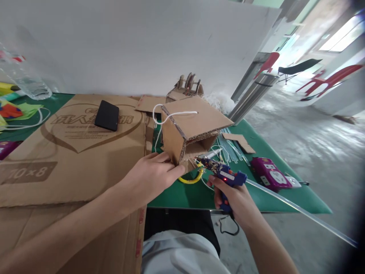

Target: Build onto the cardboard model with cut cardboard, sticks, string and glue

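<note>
My left hand grips the lower near corner of an open cardboard box that is tilted up off the green table. A white cord runs across the box's top. My right hand holds a blue hot glue gun with its red light lit. The gun's tip points at the box's lower edge, and a clear glue stick juts from its back. A yellow loop lies under the box.
A large flat cardboard sheet covers the table's left, with a black phone on it. A purple power strip and spare glue sticks lie to the right. Cardboard scraps stand behind. A plastic bottle is at far left.
</note>
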Demonstrator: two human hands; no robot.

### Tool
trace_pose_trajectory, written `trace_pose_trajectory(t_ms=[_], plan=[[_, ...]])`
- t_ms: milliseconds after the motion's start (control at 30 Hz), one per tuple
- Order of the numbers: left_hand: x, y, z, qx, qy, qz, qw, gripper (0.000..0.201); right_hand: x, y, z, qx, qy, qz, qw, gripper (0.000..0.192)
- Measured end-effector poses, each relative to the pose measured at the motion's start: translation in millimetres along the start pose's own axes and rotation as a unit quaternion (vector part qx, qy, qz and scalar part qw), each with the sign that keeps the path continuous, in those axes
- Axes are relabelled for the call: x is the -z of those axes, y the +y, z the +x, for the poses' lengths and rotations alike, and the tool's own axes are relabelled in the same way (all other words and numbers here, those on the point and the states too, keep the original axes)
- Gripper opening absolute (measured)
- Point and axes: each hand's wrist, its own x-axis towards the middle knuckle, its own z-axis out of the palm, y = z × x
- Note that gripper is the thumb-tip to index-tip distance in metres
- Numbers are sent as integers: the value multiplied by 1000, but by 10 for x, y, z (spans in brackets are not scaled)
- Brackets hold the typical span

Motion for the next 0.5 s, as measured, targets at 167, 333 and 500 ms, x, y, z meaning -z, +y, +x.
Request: trace_pose_trajectory(t_ms=[167,333,500], plan=[[-2,-8,41,11,6,5,1000,13,-7,8,-98,-21,-6,-11,1000,40],[7,-28,56,23,3,6,1000,17,108,-38,-53,-2,36,-2,999,36],[28,-34,83,14,-17,15,1000,17,362,-93,182,53,158,-4,986,32]])
